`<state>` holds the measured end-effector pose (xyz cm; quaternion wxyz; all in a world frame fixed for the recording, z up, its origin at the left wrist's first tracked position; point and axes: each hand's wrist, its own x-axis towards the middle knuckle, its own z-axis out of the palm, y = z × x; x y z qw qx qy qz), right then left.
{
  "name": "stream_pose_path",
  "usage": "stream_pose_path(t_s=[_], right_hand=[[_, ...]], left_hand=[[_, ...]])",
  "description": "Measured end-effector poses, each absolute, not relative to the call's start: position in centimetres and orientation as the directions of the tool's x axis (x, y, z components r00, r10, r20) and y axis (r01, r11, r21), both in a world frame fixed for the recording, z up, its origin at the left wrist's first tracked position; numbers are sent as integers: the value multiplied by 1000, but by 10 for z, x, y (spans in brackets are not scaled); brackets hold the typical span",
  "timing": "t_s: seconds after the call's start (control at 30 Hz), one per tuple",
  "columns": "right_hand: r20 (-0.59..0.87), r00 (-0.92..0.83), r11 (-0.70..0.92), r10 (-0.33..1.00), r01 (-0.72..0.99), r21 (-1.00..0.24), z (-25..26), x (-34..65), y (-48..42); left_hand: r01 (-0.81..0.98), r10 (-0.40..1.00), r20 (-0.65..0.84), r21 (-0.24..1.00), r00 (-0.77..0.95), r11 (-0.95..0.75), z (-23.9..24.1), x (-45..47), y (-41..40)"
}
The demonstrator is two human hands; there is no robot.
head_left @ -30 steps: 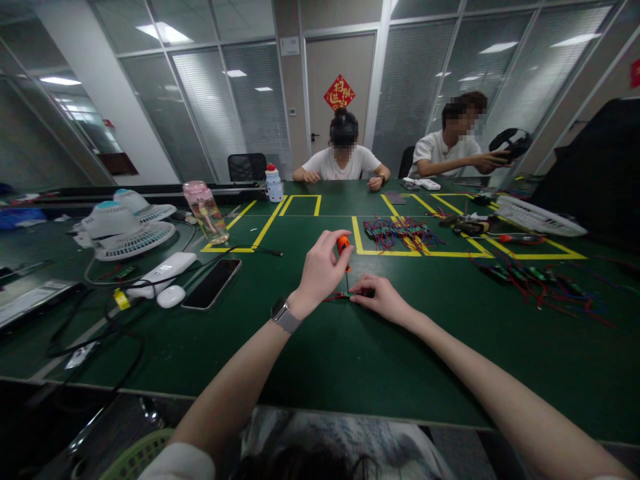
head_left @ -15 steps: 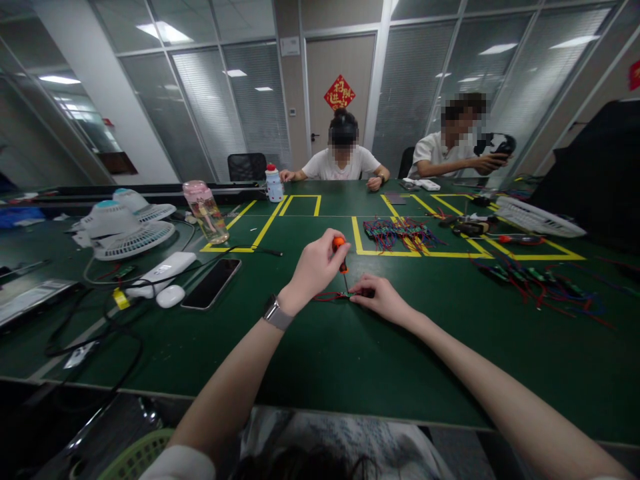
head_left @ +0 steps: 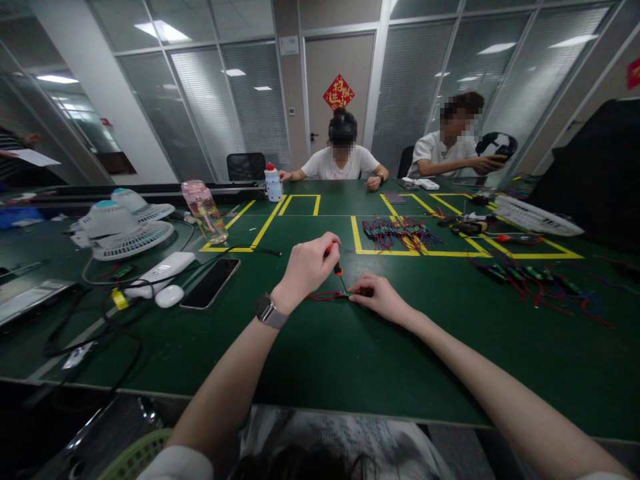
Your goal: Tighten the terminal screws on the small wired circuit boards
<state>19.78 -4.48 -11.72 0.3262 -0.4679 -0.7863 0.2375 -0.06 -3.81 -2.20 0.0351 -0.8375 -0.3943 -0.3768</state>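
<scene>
My left hand (head_left: 311,268) is closed round the orange handle of a screwdriver (head_left: 339,268); its shaft slants down to a small green circuit board (head_left: 343,294) on the table. Red wires (head_left: 323,296) run from the board's left side. The fingertips of my right hand (head_left: 377,295) pinch the board's right end. My left palm hides most of the handle. The exact spot where the screwdriver's tip meets the board is too small to make out.
Bundles of wired boards (head_left: 400,233) lie beyond my right hand, more boards (head_left: 537,277) farther right. On the left are a phone (head_left: 211,283), white fans (head_left: 133,237), cables and a pink-lidded bottle (head_left: 205,212). Two people sit across the green table (head_left: 320,367).
My left hand has shifted slightly left and turned, so the screwdriver leans more to the left. My right hand stays on the board. A person with a paper has appeared at far left.
</scene>
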Motion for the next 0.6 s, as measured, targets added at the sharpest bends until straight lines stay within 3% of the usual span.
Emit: stream_pose_path(t_s=[0.27, 0.43, 0.6], right_hand=[[288, -356, 452, 889, 579, -679, -118, 199, -44], [302, -353, 460, 886, 577, -675, -119, 200, -43], [312, -349, 465, 883, 574, -674, -120, 199, -43]], left_hand=[[732, 640, 673, 213, 370, -647, -20, -2, -39], [551, 595, 693, 333, 407, -765, -21, 0, -39], [536, 610, 710, 382, 351, -753, -25, 4, -36]])
